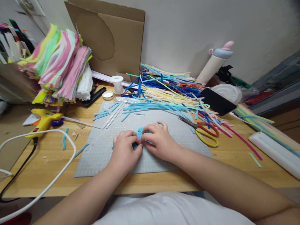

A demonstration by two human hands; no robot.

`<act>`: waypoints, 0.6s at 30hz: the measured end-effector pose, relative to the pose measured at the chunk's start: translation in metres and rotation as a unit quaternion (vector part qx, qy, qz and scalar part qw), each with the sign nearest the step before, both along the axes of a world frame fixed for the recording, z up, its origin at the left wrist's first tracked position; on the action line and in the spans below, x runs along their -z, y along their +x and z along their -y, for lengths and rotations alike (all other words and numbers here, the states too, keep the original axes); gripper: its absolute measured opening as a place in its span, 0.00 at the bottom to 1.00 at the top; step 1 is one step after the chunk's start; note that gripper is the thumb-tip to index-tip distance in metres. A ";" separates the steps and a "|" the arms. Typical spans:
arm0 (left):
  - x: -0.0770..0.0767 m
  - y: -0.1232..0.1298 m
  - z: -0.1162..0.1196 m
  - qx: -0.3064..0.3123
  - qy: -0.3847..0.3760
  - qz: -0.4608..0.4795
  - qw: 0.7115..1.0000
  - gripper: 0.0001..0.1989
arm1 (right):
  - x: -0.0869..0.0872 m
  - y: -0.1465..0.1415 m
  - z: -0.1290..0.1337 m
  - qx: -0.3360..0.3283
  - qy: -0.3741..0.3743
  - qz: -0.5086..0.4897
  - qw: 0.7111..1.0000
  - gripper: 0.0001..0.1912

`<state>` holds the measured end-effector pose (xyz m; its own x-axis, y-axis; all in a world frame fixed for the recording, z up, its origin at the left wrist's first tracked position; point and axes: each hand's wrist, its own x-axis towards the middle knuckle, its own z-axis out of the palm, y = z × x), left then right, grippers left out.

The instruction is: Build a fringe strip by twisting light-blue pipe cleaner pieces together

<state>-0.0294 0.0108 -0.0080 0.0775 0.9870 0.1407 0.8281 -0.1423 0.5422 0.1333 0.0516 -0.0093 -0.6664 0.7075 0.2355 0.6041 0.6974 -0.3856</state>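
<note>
Both forearms (93,190) slant inward, left fingers (128,134) and right fingers (150,128) curled close together.

Wall (175,31): plain, pale grey, rising behind the back edge of the wooden tabletop (154,186); tone darkens toward upper right. Tabletop finish light yellow-brown. Beyond its right edge: blue-grey structure (274,73), slanting in view, identity unclear. Below the near edge, at left: dim greyish area (50,204), surface indistinct. Lighting soft; faint shadow (199,61) on wall, right of centre.
</note>
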 end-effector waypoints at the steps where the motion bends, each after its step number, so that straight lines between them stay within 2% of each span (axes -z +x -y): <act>1: 0.000 -0.001 0.000 0.004 -0.004 0.006 1.000 0.06 | 0.000 -0.001 0.000 0.002 0.000 0.002 1.000 0.07; 9: -0.008 -0.011 0.003 0.057 -0.060 0.052 0.995 0.05 | -0.003 -0.001 0.000 -0.001 -0.006 0.007 1.000 0.07; 15: -0.011 -0.027 0.003 0.146 -0.099 0.104 0.979 0.04 | -0.005 0.001 -0.001 -0.002 -0.011 0.015 1.000 0.08; 18: -0.012 -0.031 0.002 0.159 -0.113 0.129 0.972 0.04 | -0.006 0.001 0.000 -0.002 -0.005 0.018 1.000 0.09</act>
<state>-0.0606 0.0084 0.0040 0.3746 0.9270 -0.0208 0.5938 -0.2227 0.7732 0.1347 0.0518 -0.0030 -0.6774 0.7068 0.2036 0.6151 0.6961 -0.3702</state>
